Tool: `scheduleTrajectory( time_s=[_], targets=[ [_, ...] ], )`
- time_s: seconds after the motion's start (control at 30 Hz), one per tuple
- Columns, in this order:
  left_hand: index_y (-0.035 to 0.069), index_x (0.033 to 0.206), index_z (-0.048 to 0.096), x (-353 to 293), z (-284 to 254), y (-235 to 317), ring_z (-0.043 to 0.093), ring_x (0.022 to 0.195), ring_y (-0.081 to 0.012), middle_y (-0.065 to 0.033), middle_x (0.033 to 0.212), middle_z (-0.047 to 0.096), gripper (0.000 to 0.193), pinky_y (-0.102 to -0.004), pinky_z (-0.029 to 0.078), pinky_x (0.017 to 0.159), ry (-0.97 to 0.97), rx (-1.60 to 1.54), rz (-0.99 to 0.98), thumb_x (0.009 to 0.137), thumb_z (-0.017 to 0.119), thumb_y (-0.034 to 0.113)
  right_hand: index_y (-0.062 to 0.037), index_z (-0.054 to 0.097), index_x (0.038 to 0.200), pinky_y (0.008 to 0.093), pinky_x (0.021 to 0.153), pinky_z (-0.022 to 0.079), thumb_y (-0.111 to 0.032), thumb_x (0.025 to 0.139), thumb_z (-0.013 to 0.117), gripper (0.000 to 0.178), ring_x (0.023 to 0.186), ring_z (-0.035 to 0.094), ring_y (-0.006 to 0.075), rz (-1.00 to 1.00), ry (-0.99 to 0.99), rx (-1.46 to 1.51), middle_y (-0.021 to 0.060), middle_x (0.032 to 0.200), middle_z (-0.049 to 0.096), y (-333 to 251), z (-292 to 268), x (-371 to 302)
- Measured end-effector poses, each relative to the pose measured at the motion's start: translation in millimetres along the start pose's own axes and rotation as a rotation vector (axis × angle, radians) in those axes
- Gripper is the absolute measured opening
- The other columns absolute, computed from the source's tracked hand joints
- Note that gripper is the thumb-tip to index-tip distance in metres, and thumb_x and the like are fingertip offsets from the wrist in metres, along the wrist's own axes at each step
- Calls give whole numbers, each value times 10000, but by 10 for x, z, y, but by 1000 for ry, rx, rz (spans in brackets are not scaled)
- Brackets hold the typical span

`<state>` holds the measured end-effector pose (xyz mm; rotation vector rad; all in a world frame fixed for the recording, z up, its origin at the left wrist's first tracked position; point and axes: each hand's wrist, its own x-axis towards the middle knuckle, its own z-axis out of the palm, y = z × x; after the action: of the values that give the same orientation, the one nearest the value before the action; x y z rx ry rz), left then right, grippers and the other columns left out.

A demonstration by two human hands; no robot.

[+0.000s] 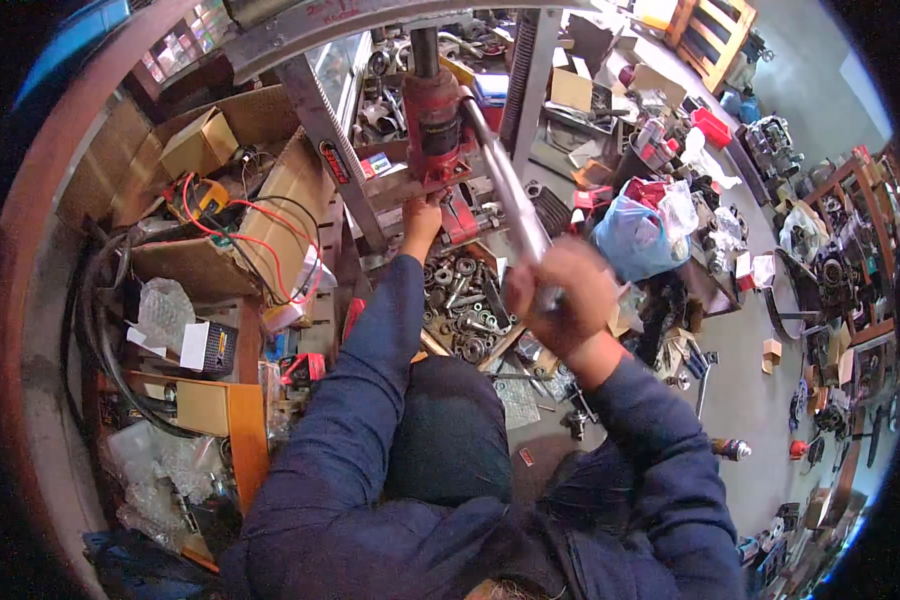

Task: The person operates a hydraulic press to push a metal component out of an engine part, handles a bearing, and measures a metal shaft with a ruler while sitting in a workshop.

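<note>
A red bottle jack [432, 125] stands upright in a metal press frame [332, 160], its ram reaching up toward the crossbeam. From its side a long silver jack handle [510, 185] slopes down toward me. My right hand [567, 300] is wrapped around the lower end of this handle, slightly blurred by motion. Close under the jack, my left hand [422, 217] is closed at the base, beside a red metal piece [459, 217]. What its fingers hold is hidden.
Loose gears and metal parts [465, 300] fill a tray below the press. At left stands a cardboard box [290, 200] with a yellow multimeter [208, 200] and red leads. A blue plastic bag [632, 235] sits to the right, and a spray can [730, 449] lies on the floor.
</note>
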<state>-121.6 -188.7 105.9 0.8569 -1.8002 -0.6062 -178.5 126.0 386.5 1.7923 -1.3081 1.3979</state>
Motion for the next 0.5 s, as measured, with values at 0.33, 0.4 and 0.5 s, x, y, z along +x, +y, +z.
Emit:
scheduleTrajectory(
  time_s=[0.33,0.4,0.5],
  targets=[
    [111,1018,758,-18,-105,273,654,968,-415,-172,1018,722,215,-501,503,822,55,28,80,904,704,285,-116,690,889,330,541,492,-187,773,853,212,567,613,239,225,200,308,74,731,646,144,67,1290],
    [113,1024,756,18,-102,329,657,985,-408,-179,1038,720,214,-507,501,824,49,-21,103,896,715,279,-126,691,894,330,555,498,-202,777,849,211,563,617,233,78,244,-100,78,735,656,130,24,981],
    [95,1082,736,-4,-51,405,643,1007,-416,-190,1057,711,273,-519,489,845,-92,158,-29,892,721,290,-134,694,958,346,490,445,-114,667,855,333,547,582,195,21,-133,-24,32,670,571,74,-33,-569]
  ],
)
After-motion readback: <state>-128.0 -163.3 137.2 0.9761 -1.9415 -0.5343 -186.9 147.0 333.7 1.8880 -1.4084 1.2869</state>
